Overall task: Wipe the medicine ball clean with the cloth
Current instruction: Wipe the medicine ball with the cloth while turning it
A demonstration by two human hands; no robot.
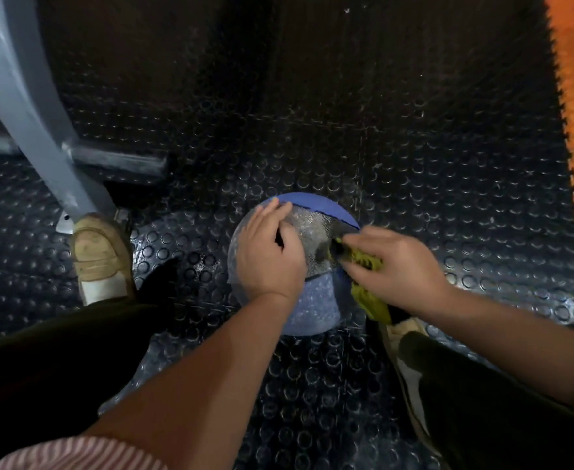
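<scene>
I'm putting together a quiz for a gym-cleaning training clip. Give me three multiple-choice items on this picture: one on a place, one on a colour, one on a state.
1. Where does the medicine ball lie?
A) on a bench
B) on the studded black floor
C) in a rack

2. What colour is the cloth?
A) yellow-green
B) white
C) red

3. What is the left hand doing?
A) hanging free
B) gripping the cloth
C) resting on top of the ball

Answers:
1 B, the studded floor shows all round the ball.
2 A, the cloth shows yellow-green under the right hand, which holds it against the ball's side.
3 C, the left palm lies on the ball's top.
</scene>
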